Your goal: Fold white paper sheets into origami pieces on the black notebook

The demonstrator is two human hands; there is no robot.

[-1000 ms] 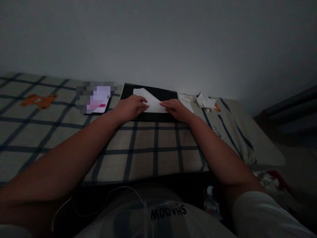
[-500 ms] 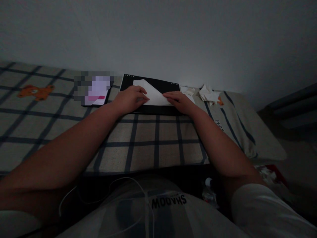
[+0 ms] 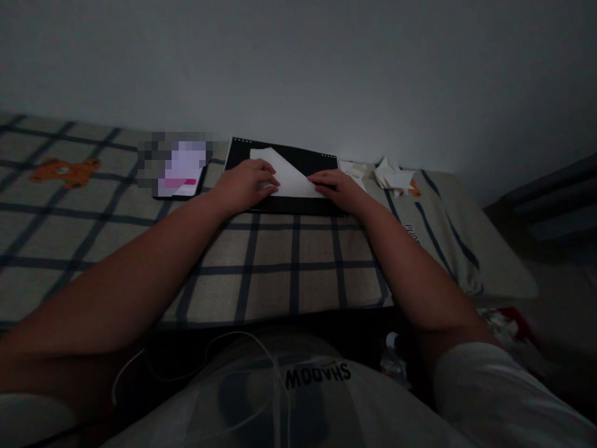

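A folded white sheet of paper (image 3: 290,177) lies on a black, flat rectangular board or folder (image 3: 298,205) with small holes along its far edge. The paper has a slanting edge that falls from upper left to lower right. My left hand (image 3: 246,185) presses and holds its left part, fingers curved over the sheet and the thumb nearer me. At the right-hand corner, my right hand (image 3: 339,189) has its fingers and thumb closed on the paper. Both palms face down, and the undersides of the fingers are hidden.
A phone (image 3: 185,171) with a lit, partly blurred screen lies left of the board on the checked cloth (image 3: 275,246). Folded paper pieces (image 3: 394,177) are on the right. A wall (image 3: 298,74) rises behind. Below are a clear bottle (image 3: 394,361) and a white cable (image 3: 233,334).
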